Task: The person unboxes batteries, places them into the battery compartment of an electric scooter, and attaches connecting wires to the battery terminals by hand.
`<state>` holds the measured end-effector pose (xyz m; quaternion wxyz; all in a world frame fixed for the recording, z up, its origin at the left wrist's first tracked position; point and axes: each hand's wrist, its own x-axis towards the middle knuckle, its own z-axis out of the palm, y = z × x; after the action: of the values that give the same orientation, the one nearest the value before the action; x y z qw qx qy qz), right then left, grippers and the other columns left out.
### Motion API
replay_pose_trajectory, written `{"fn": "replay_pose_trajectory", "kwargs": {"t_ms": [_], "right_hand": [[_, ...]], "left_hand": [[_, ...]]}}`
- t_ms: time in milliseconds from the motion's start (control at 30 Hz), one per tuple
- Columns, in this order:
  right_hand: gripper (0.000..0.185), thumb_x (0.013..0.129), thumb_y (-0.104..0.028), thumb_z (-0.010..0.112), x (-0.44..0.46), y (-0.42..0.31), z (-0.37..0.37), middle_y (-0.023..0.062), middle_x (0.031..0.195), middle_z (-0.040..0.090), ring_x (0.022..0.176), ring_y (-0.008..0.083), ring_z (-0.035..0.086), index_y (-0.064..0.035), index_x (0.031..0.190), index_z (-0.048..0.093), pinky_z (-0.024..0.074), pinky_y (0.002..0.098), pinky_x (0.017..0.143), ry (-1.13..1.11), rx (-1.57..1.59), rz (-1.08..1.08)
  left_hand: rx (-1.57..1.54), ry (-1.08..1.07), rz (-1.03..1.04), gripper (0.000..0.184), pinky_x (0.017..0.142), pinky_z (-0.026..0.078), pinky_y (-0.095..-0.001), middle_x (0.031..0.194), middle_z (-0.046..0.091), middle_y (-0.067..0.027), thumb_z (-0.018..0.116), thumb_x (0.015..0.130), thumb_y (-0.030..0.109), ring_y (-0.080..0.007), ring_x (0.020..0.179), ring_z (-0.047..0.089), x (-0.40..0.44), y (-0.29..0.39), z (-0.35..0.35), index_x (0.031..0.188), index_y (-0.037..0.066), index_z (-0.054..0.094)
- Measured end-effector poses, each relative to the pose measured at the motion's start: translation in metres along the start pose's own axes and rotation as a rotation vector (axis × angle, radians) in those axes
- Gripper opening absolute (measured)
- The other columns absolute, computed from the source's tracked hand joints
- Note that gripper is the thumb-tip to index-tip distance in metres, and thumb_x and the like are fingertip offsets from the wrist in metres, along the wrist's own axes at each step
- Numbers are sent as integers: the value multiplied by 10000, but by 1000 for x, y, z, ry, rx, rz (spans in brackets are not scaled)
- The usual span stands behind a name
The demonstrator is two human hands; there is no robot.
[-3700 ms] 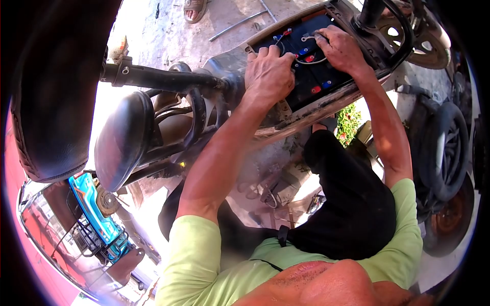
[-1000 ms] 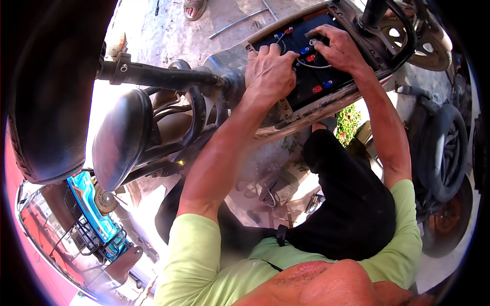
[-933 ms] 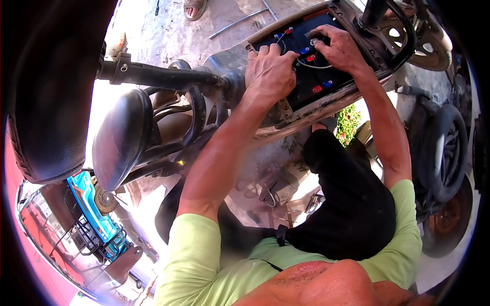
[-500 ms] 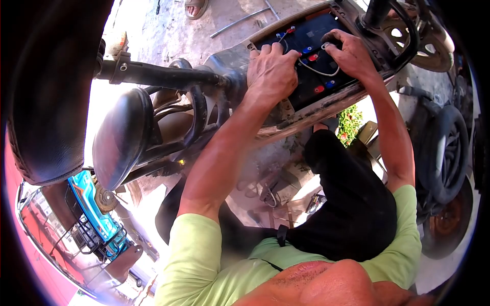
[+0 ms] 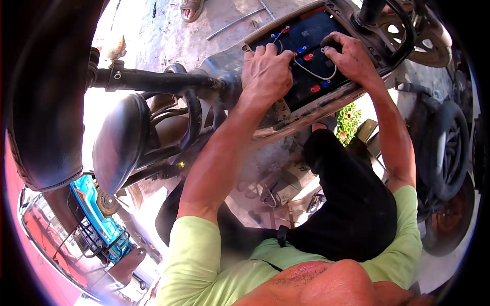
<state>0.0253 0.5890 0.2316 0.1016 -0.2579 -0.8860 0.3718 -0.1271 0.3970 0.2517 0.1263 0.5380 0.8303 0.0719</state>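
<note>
A short pale cable (image 5: 320,77) loops over black batteries (image 5: 306,31) set in a tray of a vehicle frame. My right hand (image 5: 353,58) pinches one end of the cable, where a ring-shaped metal lug shows at the fingertips. My left hand (image 5: 266,72) is closed at the cable's other end, with the thumb beside a red terminal and the fingers curled over the batteries; the fingertips are partly hidden. Red terminals (image 5: 308,57) and blue terminals (image 5: 302,49) dot the battery tops. A second short cable (image 5: 278,39) lies just beyond my left hand.
To the left are a black frame tube (image 5: 158,77), a rounded dark part (image 5: 120,143) and a large black seat (image 5: 46,112). A wheel (image 5: 418,43) stands at upper right, and tyres (image 5: 449,153) lie at right. Another person's sandalled foot (image 5: 191,9) and a metal rod (image 5: 237,23) are beyond.
The whole view has shifted slightly, with the batteries and vehicle frame appearing a little further left. Both hands keep nearly the same hold on the cable.
</note>
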Motion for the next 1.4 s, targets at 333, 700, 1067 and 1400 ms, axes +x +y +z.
{"fn": "replay_pose_trajectory", "kwargs": {"t_ms": [333, 700, 1067, 1400], "right_hand": [[269, 841, -213, 669, -11, -12, -15, 187, 912, 714, 838, 320, 703, 13, 986, 688, 539, 398, 787, -158, -91, 28], [253, 787, -175, 665, -18, -30, -22, 199, 854, 692, 795, 357, 673, 31, 933, 674, 527, 410, 747, -273, -137, -12], [235, 801, -126, 651, -24, -25, -26, 198, 904, 703, 837, 342, 692, 34, 965, 700, 540, 396, 777, -301, -52, -84], [217, 841, -58, 653, -22, -23, -27, 144, 941, 685, 860, 234, 667, 49, 1028, 669, 521, 339, 812, -259, 19, -22]], "left_hand": [[4, 6, -11, 391, 989, 426, -447, 1186, 655, -138, 647, 911, 269, -320, 1191, 586, 0, 0, 2, 1297, 225, 693], [-2, 18, 5, 392, 979, 431, -448, 1175, 654, -142, 650, 906, 262, -323, 1176, 588, 0, -2, 2, 1293, 226, 698], [-11, 52, 24, 400, 954, 441, -456, 1130, 653, -144, 639, 887, 239, -329, 1139, 601, -1, -4, 5, 1281, 221, 706], [-8, 38, 16, 388, 968, 437, -453, 1145, 654, -139, 635, 900, 227, -325, 1156, 595, -1, -2, 4, 1281, 221, 706]]}}
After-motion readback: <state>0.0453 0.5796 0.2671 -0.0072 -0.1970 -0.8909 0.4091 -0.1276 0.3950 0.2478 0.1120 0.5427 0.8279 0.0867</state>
